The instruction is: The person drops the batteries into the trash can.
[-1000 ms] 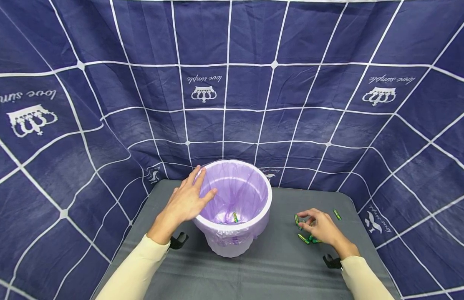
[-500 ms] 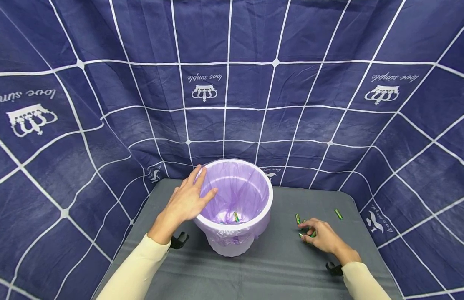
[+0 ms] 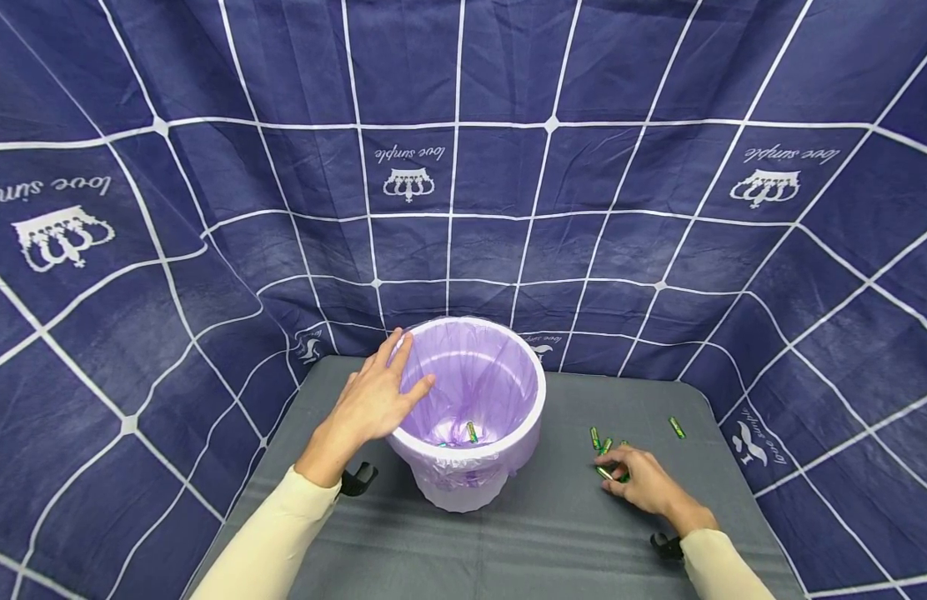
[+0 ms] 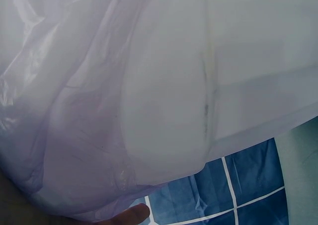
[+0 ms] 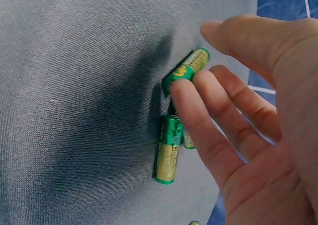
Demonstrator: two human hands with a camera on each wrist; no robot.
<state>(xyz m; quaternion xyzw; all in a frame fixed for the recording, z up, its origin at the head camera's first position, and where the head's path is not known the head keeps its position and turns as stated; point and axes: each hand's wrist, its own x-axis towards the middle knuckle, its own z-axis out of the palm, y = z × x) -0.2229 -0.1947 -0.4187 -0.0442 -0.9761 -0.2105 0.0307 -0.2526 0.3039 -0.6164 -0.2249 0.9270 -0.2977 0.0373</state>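
My left hand (image 3: 369,400) rests on the rim of a white bin (image 3: 540,398) lined with a thin purple bag (image 3: 463,367); its fingers are straight. In the left wrist view a fingertip (image 4: 135,214) shows beside the bagged bin wall. My right hand (image 3: 643,479) is low over several green-and-gold batteries on the grey surface. In the right wrist view the index fingertip (image 5: 183,90) touches or nearly touches a tilted battery (image 5: 191,68), while the thumb (image 5: 213,32) is apart from it. Another battery (image 5: 169,150) lies nearby. One battery (image 3: 472,432) lies inside the bin.
A lone battery (image 3: 677,427) lies farther right and back. More batteries, among them one upper battery (image 3: 595,438), lie between the bin and my right hand. Blue gridded cloth (image 3: 493,250) walls the grey surface (image 3: 538,542) at the back and both sides.
My right hand has shifted slightly towards me among the batteries, so the upper ones show more plainly. My left hand and the bin stay where they were.
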